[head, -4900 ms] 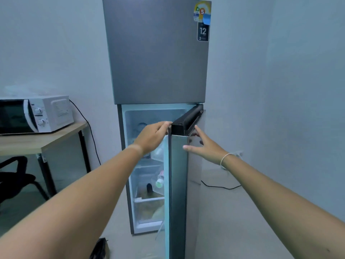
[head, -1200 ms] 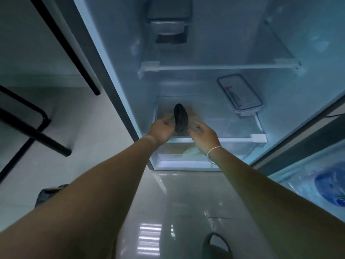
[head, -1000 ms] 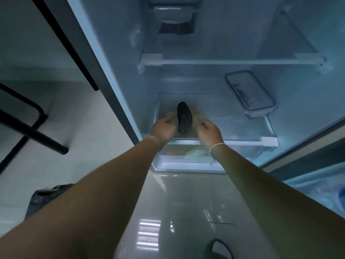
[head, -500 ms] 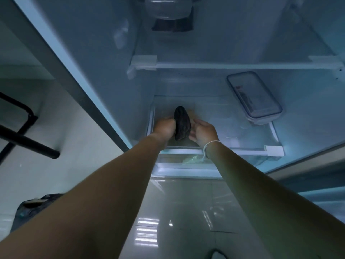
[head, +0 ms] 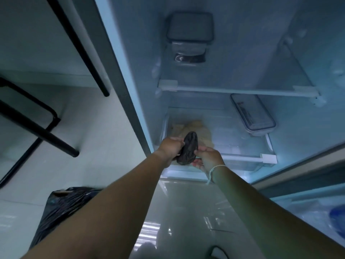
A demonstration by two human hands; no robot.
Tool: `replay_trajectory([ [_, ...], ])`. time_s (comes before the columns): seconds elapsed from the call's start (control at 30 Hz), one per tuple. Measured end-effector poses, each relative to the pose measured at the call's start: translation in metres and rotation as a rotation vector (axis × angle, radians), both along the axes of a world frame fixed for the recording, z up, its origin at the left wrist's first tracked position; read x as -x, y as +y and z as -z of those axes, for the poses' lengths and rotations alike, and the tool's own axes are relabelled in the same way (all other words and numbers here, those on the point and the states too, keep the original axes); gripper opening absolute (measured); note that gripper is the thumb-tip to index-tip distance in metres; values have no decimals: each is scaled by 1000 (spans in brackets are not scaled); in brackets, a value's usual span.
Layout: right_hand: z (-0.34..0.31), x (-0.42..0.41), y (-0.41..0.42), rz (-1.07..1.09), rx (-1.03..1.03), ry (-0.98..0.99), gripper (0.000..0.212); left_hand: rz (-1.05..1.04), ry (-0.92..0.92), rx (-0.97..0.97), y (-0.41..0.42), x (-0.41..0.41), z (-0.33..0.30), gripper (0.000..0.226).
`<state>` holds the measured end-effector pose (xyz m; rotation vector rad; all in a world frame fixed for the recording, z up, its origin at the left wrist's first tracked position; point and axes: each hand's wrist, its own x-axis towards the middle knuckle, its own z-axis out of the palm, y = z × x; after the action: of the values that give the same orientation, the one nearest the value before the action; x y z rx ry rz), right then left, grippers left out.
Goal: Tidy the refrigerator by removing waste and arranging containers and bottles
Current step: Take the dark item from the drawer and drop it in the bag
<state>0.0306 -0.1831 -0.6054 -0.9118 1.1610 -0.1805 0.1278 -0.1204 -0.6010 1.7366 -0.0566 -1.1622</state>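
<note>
At the fridge's bottom shelf point(head: 242, 158) my left hand point(head: 170, 148) and right hand point(head: 209, 159) have their fingers clamped on a shrivelled dark lump point(head: 188, 148); I'd lift gently, carrying it level to the bin bag point(head: 61, 206)

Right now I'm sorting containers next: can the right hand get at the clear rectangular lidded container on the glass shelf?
Probably not yet: the right hand is holding the dark wrinkled lump; the clear rectangular lidded container itself sits unobstructed.
</note>
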Motion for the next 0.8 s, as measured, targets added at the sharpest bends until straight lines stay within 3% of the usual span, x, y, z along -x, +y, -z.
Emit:
replay_trajectory([
  [0.23, -25, 15, 74, -184, 17, 70, 15, 19, 11, -22, 92, 19, -37, 27],
  [0.37, -29, 9, 123, -300, 32, 82, 26, -25, 11, -58, 151, 18, -42, 28],
  [0.5, -31, -5, 176, -410, 37, 70, 17, -112, 4, -82, 211, 10, -45, 32],
  [0.8, -42, -46, 278, -658, -3, 106, 34, -208, -154, -244, 320, -11, -60, 33],
])
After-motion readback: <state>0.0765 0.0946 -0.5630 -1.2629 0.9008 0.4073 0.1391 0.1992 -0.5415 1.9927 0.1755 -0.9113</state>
